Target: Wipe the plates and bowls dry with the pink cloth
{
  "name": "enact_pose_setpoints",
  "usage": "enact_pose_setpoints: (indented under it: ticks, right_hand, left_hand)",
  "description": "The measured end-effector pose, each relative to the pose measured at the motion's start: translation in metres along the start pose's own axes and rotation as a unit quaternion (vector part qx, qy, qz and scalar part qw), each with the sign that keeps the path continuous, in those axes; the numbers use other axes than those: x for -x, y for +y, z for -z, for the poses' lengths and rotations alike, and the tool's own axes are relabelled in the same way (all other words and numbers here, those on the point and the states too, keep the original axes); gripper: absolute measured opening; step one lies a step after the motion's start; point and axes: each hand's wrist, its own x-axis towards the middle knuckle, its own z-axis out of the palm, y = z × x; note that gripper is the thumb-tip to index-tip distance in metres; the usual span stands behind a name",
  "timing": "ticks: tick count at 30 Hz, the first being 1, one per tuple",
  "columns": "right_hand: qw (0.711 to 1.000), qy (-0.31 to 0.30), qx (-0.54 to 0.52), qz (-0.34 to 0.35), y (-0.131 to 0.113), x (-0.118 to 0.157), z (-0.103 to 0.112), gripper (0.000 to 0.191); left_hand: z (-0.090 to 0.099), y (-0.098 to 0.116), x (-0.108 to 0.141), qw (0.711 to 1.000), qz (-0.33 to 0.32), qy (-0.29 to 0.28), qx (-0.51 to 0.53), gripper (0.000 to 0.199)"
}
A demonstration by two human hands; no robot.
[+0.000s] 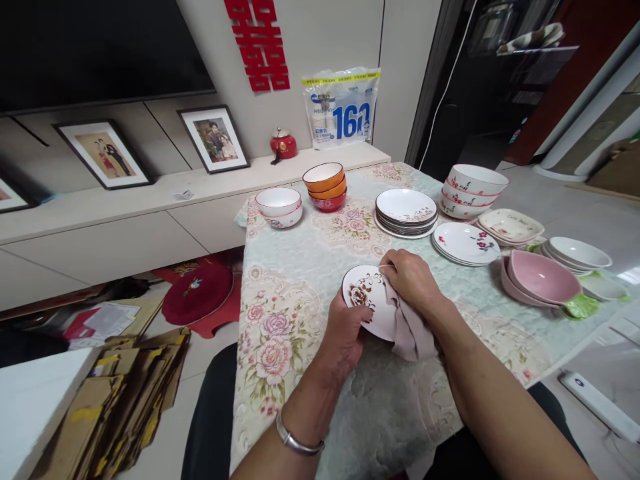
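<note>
A white plate [379, 308] with a brown flower print is tilted up over the near part of the table. My left hand [345, 328] grips its lower left side, thumb on the printed face. At the plate's upper right rim, my right hand [411, 277] is closed on a greyish-pink cloth [413, 333], which hangs down over the plate's right side. The fingertips of that hand are partly hidden behind the rim. Just beyond the hands stands a stack of white plates [406, 205] with dark rims.
A floral tablecloth [280, 287] covers the table. White bowls [279, 207] and orange bowls [325, 180] stand at the back left. Flowered plates [465, 243], stacked bowls [473, 190] and pink leaf-shaped bowls [543, 277] are on the right. Flattened cardboard [125, 393] lies on the floor left.
</note>
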Motion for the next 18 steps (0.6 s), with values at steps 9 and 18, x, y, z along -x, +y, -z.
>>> enact_pose_setpoints:
  ticks: [9, 18]
  right_hand:
    - [0.999, 0.001, 0.037, -0.02, 0.003, 0.0002, -0.0015, 0.018]
    - [0.999, -0.02, 0.022, -0.01, 0.0051, -0.0016, -0.0004, 0.02]
  left_hand:
    - [0.0001, -0.0005, -0.0013, 0.999, -0.016, 0.026, 0.009, 0.056]
    - [-0.0007, 0.0002, -0.0012, 1.0, -0.014, 0.018, 0.012, 0.052]
